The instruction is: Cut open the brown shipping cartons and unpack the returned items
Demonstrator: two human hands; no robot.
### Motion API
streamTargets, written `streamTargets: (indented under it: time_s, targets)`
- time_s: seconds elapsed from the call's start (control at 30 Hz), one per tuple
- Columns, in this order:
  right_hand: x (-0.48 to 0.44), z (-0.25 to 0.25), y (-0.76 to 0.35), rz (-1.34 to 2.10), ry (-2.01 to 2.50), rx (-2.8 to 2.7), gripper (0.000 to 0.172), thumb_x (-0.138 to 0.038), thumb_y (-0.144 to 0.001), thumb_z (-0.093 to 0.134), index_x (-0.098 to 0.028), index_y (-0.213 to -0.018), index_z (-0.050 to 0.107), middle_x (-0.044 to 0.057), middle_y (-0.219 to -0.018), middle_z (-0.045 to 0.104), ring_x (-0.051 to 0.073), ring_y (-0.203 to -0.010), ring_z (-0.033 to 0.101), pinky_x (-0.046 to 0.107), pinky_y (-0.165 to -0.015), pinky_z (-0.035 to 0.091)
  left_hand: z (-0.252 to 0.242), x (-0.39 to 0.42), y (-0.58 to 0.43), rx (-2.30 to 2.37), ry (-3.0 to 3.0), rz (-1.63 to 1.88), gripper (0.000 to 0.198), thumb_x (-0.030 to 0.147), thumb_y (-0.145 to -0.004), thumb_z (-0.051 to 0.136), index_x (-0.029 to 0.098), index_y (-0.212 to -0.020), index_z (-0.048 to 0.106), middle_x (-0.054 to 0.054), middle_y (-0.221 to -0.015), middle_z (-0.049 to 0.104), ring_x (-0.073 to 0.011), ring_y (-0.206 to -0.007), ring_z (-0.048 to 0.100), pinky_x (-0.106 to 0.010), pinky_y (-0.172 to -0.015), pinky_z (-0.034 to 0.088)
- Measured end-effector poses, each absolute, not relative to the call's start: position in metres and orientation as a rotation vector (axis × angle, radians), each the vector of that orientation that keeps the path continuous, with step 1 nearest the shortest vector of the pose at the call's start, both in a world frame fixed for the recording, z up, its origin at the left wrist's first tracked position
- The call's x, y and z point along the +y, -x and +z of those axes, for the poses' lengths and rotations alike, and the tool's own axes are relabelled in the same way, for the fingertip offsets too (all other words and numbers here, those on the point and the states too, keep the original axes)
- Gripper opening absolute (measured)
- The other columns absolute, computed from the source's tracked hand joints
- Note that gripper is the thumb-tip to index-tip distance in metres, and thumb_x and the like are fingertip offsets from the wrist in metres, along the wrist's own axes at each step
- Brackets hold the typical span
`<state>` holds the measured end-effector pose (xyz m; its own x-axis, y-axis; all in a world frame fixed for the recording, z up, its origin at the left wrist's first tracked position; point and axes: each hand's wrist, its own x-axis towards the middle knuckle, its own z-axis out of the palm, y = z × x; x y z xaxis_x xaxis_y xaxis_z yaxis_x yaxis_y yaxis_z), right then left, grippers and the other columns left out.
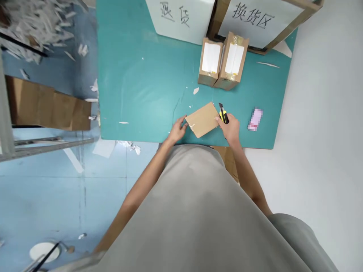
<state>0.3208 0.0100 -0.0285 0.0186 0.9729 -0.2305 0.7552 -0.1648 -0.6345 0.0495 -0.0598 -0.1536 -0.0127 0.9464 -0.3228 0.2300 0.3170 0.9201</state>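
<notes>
Teal mat (141, 75), flat cardboard box (203, 119) at left hand (178, 130), knife (223, 113) in right hand (231, 128)

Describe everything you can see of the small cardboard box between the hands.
The small cardboard box is plain brown, flat and closed. Only its top face shows, with a shiny patch, perhaps clear tape, at its near-left corner. It lies turned at an angle on the green mat near the front edge. The left hand touches its left corner; how firmly cannot be told. The right hand, holding a yellow and black utility knife, touches its right edge.
</notes>
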Motion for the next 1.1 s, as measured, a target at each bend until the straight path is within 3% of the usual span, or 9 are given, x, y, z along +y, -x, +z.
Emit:
streamTargets:
  time_s: [0.17, 0.3, 0.4, 0.47, 0.57, 0.67, 1.1]
  targets:
    - [0.002, -0.025, -0.312, 0.754, 2.007, -1.879, 0.036, -0.052, -0.110, 0.064, -0.019, -0.104, 0.075, 0.011, -0.108, 0.076, 0.025, -0.097, 0.068, 0.039, -0.095, 0.055, -0.081, -0.054, -0.044, 1.541, -1.069, 0.998, 0.042, 0.050, -0.102, 0.068, 0.021, -0.129, 0.083, -0.013, -0.136, 0.082, -0.0290, -0.128, 0.076, -0.044, -0.109, 0.063]
    - [-0.009, -0.002, -0.311, 0.710, 1.971, -1.955, 0.048, -0.057, -0.117, 0.049, -0.020, -0.136, 0.073, 0.015, -0.123, 0.076, 0.028, -0.112, 0.070, 0.042, -0.100, 0.057, -0.058, -0.033, -0.050, 1.560, -1.088, 0.989, 0.029, 0.047, -0.095, 0.078, 0.020, -0.103, 0.083, -0.009, -0.111, 0.085, -0.0257, -0.108, 0.080, -0.040, -0.099, 0.066]
    - [-0.028, 0.022, -0.301, 0.838, 1.920, -2.087, 0.057, -0.051, -0.121, 0.034, -0.022, -0.166, 0.055, 0.014, -0.125, 0.079, 0.028, -0.108, 0.074, 0.041, -0.095, 0.059, -0.063, -0.022, -0.047, 1.529, -1.084, 0.985, 0.031, 0.042, -0.087, 0.088, 0.020, -0.107, 0.081, -0.008, -0.102, 0.085, -0.0253, -0.101, 0.080, -0.041, -0.097, 0.067]
    - [-0.041, 0.034, -0.290, 0.999, 1.873, -2.280, 0.060, -0.047, -0.122, 0.034, -0.022, -0.175, 0.046, 0.013, -0.118, 0.082, 0.028, -0.098, 0.077, 0.039, -0.090, 0.059, -0.067, -0.018, -0.044, 1.515, -1.077, 0.980, 0.034, 0.039, -0.083, 0.091, 0.020, -0.109, 0.081, -0.007, -0.099, 0.085, -0.0256, -0.098, 0.081, -0.041, -0.096, 0.067]
    - [-0.054, 0.043, -0.268, 1.099, 1.823, -2.589, 0.061, -0.045, -0.122, 0.037, -0.021, -0.177, 0.047, 0.013, -0.113, 0.086, 0.028, -0.093, 0.079, 0.035, -0.087, 0.057, -0.068, -0.016, -0.041, 1.515, -1.075, 0.961, 0.024, 0.035, -0.082, 0.091, 0.021, -0.099, 0.083, -0.007, -0.096, 0.085, -0.0261, -0.095, 0.081, -0.042, -0.095, 0.067]
    - [-0.055, 0.046, -0.249, 1.027, 1.880, -2.730, 0.061, -0.042, -0.123, 0.035, -0.022, -0.180, 0.044, 0.013, -0.122, 0.087, 0.028, -0.097, 0.081, 0.033, -0.089, 0.057, -0.065, -0.016, -0.041, 1.531, -1.067, 0.953, 0.018, 0.034, -0.081, 0.091, 0.022, -0.092, 0.084, -0.006, -0.094, 0.086, -0.0263, -0.093, 0.081, -0.042, -0.095, 0.067]
    - [-0.046, 0.051, -0.226, 1.030, 2.045, -2.716, 0.061, -0.039, -0.122, 0.032, -0.023, -0.179, 0.044, 0.017, -0.130, 0.084, 0.035, -0.113, 0.081, 0.045, -0.102, 0.059, -0.060, -0.017, -0.045, 1.556, -1.001, 0.975, 0.013, 0.036, -0.082, 0.091, 0.026, -0.087, 0.084, -0.004, -0.092, 0.085, -0.0303, -0.101, 0.081, -0.047, -0.098, 0.068]
